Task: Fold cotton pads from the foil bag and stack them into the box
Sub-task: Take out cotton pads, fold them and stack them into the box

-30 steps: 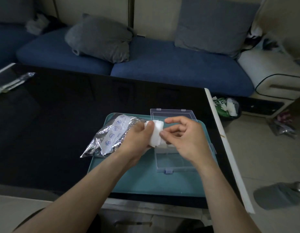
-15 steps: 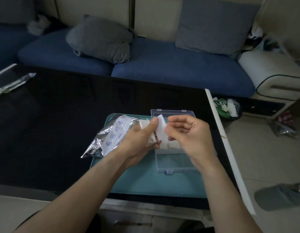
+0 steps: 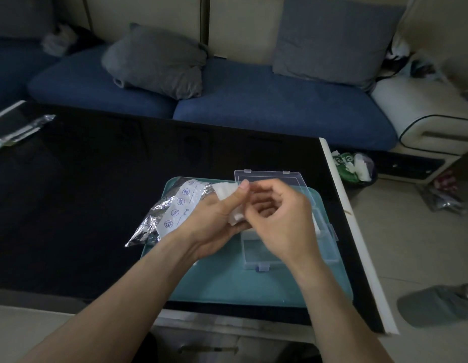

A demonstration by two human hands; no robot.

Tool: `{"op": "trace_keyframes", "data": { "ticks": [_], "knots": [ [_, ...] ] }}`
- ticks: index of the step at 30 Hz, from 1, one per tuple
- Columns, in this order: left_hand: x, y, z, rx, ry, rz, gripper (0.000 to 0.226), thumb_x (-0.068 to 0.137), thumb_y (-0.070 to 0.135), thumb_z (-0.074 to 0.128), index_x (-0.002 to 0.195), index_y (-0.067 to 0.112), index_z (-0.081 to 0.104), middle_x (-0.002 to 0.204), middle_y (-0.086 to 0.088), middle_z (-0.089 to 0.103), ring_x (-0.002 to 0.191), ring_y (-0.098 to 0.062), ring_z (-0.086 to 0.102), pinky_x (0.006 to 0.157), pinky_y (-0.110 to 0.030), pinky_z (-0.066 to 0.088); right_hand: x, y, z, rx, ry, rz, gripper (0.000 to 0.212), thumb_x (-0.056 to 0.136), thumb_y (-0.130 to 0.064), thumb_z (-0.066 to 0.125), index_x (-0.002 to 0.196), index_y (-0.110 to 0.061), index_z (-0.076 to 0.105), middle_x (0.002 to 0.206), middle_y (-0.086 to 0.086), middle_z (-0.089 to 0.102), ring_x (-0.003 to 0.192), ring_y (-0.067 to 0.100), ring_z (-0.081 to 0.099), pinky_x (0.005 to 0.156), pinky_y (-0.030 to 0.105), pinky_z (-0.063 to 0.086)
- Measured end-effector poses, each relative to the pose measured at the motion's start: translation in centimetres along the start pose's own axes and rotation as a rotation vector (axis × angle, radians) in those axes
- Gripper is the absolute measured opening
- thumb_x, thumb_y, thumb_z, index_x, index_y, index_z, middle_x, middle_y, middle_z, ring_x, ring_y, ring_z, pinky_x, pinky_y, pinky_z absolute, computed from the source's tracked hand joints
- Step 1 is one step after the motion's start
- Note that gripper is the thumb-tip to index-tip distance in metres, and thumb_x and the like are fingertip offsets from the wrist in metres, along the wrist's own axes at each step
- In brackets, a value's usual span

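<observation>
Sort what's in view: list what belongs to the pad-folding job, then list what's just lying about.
Job:
cotton pad, held in left hand and right hand
foil bag
clear box
teal tray

Lying about:
grey cushions
plastic wrapper
waste bin

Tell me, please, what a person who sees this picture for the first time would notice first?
The eye goes first to the two hands meeting at the centre: the left hand holds a white cotton pad while the fingers of the right hand curl beside it. Under them a clear plastic box lies open on a teal tray, and a shiny foil bag lies at the tray's left edge.
</observation>
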State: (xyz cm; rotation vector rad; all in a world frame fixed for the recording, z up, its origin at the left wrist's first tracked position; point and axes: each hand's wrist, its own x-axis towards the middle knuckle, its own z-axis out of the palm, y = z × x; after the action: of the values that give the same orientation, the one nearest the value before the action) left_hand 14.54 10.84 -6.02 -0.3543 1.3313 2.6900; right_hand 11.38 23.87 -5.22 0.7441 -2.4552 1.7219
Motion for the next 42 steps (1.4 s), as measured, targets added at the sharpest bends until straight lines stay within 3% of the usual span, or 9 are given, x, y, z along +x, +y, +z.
{"op": "trace_keyframes", "data": {
  "ticks": [7, 13, 17, 21, 25, 28, 31, 36, 42],
  "knots": [
    [0.3, 0.2, -0.7, 0.024, -0.004, -0.01, 0.029, 0.096, 0.023, 0.055, 0.109, -0.003, 0.059, 0.107, -0.023, 0.066, 0.086, -0.031, 0.07, 0.077, -0.039, 0.061, 0.7, 0.9, -2.4, -0.311, -0.255, -0.048, 0.083, 0.064, -0.034, 0.093, 0.137, -0.035, 0.054, 0.124, -0.015, 0.046, 0.111, -0.001, 0.044, 0.086, 0.005, 0.036],
    [0.1, 0.0, -1.3, 0.265, -0.043, -0.055, 0.015, 0.087, 0.018, 0.07, 0.097, 0.007, 0.065, 0.085, -0.011, 0.063, 0.083, -0.026, 0.064, 0.082, -0.04, 0.053, 0.8, 1.3, -2.2, -0.37, -0.265, -0.105, 0.065, 0.072, -0.021, 0.086, 0.131, -0.033, 0.062, 0.119, -0.014, 0.048, 0.112, 0.003, 0.045, 0.088, 0.001, 0.031],
    [0.0, -0.1, -1.2, 0.234, -0.092, -0.073, 0.014, 0.087, 0.016, 0.07, 0.093, 0.005, 0.064, 0.084, -0.014, 0.06, 0.078, -0.026, 0.062, 0.079, -0.039, 0.051, 0.7, 1.5, -1.7, -0.348, -0.392, -0.081, 0.09, 0.064, -0.026, 0.091, 0.144, -0.029, 0.05, 0.136, -0.015, 0.045, 0.127, 0.006, 0.042, 0.101, 0.01, 0.033],
    [-0.1, -0.3, -1.0, 0.238, -0.135, -0.117, 0.02, 0.081, 0.017, 0.074, 0.096, 0.006, 0.067, 0.093, -0.016, 0.065, 0.088, -0.026, 0.064, 0.08, -0.035, 0.053, 0.6, 1.5, -0.6, -0.329, -0.369, -0.166, 0.077, 0.067, -0.016, 0.087, 0.138, -0.02, 0.058, 0.132, -0.009, 0.059, 0.122, 0.009, 0.053, 0.106, 0.028, 0.044],
    [0.1, -0.6, -0.9, 0.258, -0.078, -0.064, 0.025, 0.074, 0.007, 0.07, 0.097, 0.002, 0.062, 0.088, -0.019, 0.062, 0.086, -0.03, 0.064, 0.074, -0.035, 0.052, 0.2, 0.9, -0.3, -0.274, -0.443, -0.101, 0.098, 0.07, -0.014, 0.083, 0.153, -0.033, 0.035, 0.153, -0.016, 0.041, 0.135, 0.002, 0.043, 0.109, 0.018, 0.039],
    [0.2, -1.1, -0.9, 0.288, -0.114, -0.083, 0.028, 0.075, 0.0, 0.066, 0.103, 0.002, 0.062, 0.093, -0.02, 0.063, 0.09, -0.032, 0.065, 0.08, -0.04, 0.051, 0.2, 1.1, 0.0, -0.321, -0.424, -0.114, 0.083, 0.068, -0.013, 0.084, 0.144, -0.028, 0.052, 0.136, -0.012, 0.056, 0.119, 0.005, 0.054, 0.1, 0.014, 0.042],
    [0.3, -1.3, -0.8, 0.242, -0.095, -0.066, 0.039, 0.075, 0.001, 0.068, 0.113, -0.003, 0.06, 0.099, -0.022, 0.063, 0.097, -0.034, 0.065, 0.085, -0.043, 0.05, 0.4, 1.2, 0.0, -0.397, -0.398, -0.111, 0.076, 0.068, -0.018, 0.084, 0.138, -0.025, 0.056, 0.119, -0.01, 0.047, 0.111, 0.012, 0.053, 0.097, 0.032, 0.049],
    [0.5, -1.4, -0.8, 0.225, -0.056, -0.045, 0.037, 0.071, 0.0, 0.068, 0.108, 0.0, 0.064, 0.09, -0.017, 0.065, 0.083, -0.027, 0.067, 0.067, -0.032, 0.054, 0.2, 1.4, 0.4, -0.548, -0.402, -0.106, 0.081, 0.064, -0.033, 0.088, 0.138, -0.023, 0.056, 0.12, -0.005, 0.04, 0.119, 0.018, 0.04, 0.103, 0.041, 0.041],
    [0.8, -1.8, -0.8, 0.236, -0.034, -0.033, 0.04, 0.069, -0.001, 0.071, 0.107, -0.003, 0.062, 0.093, -0.019, 0.067, 0.086, -0.03, 0.069, 0.068, -0.034, 0.055, 0.0, 0.7, -0.3, -0.438, -0.484, -0.039, 0.073, 0.066, -0.015, 0.081, 0.131, -0.027, 0.049, 0.119, -0.017, 0.048, 0.117, 0.012, 0.047, 0.102, 0.041, 0.043]
  ]
}}
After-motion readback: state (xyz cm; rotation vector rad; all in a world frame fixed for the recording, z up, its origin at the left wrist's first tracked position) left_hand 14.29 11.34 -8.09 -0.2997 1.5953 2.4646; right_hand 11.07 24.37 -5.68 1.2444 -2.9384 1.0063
